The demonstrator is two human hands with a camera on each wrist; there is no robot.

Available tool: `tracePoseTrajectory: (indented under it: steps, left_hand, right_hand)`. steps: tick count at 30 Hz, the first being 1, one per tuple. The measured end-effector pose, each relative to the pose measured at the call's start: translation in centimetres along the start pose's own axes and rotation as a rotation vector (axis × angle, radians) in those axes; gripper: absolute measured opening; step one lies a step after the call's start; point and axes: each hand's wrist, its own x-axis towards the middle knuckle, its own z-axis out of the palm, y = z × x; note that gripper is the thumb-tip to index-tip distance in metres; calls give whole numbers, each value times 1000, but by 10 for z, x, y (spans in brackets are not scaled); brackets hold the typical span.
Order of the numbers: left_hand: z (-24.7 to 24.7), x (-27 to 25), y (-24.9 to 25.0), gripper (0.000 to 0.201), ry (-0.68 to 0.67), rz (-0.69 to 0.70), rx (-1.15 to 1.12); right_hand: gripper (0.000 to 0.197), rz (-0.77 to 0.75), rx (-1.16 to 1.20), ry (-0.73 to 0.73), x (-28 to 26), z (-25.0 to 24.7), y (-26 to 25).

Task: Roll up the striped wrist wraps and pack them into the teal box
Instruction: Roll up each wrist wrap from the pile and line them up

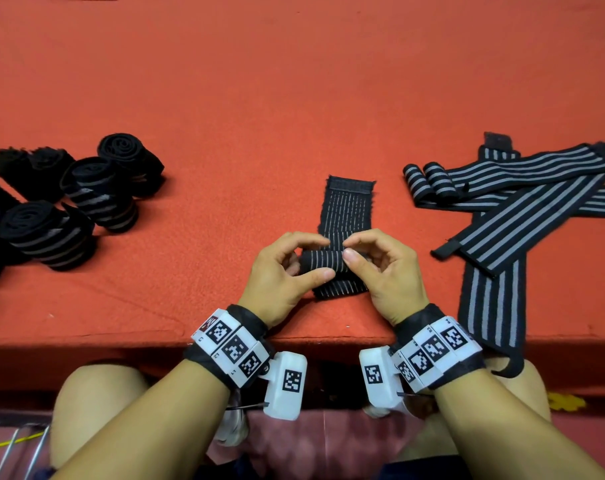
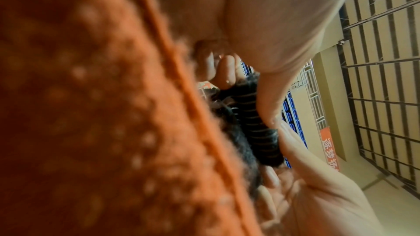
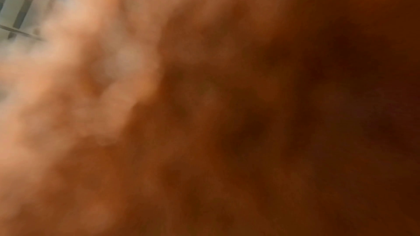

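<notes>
Well off to the left of the fingers, a cluster of rolled wraps sits on the red cloth. Both hands work one striped wrist wrap: the left hand pinches the left end of its small roll between thumb and curled fingers, the right hand pinches the right end likewise. Beyond the fingertips the wrap's flat tail lies stretched away. To the right of the fingers, unrolled wraps lie crossed, one hanging over the near edge.
</notes>
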Motion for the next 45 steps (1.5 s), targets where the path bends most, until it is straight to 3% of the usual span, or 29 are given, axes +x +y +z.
tracePoseTrajectory:
  steps: [4,9,14,17,21,25,28,30,33,35,40,45]
  left_hand:
    - [2,0,-1,18,43,-60,-63]
    - [2,0,-2,7,105,-76,-69]
    - [2,0,0,31,27,-33,-51]
    - [2,0,0,23,20,-33,-44]
    - [3,0,-3,11,42,-62,-65]
    - [6,0,2,6,62,-88,-111]
    - [4,1,0,3,72,-72,-61]
    - [2,2,-1,10,65,-54,-18]
    - [1,1,0,38,28,-25,-1]
    - [2,0,1,42,10,0,-7]
    - [3,1,-2,25,53,-24,-41]
    - [4,-1,-1,8,81,-101,-74]
  right_hand:
    - [13,-12,-74,-36,0,0,-1]
    - [28,-50,-95,-74,-2,-1,1]
    - [19,4,-69,8,-2,-1,-2]
    - [7,30,-94,7,-1,-1,-4]
    - [13,-58,-132,-15,-1,0,-5]
    - [36,-41,-83,-58,-3,-2,-7]
    - [25,-49,-84,-45,-1,-2,-6]
    - [18,-38,-78,-18,-1,-2,-5]
    - [14,2,-73,32,-1,-3,-3]
    - [15,26,-73,64,0,-3,-3]
    - [12,44,-64,45,-1,-2,-5]
    - [34,-59,-100,-30,-3,-5,-8]
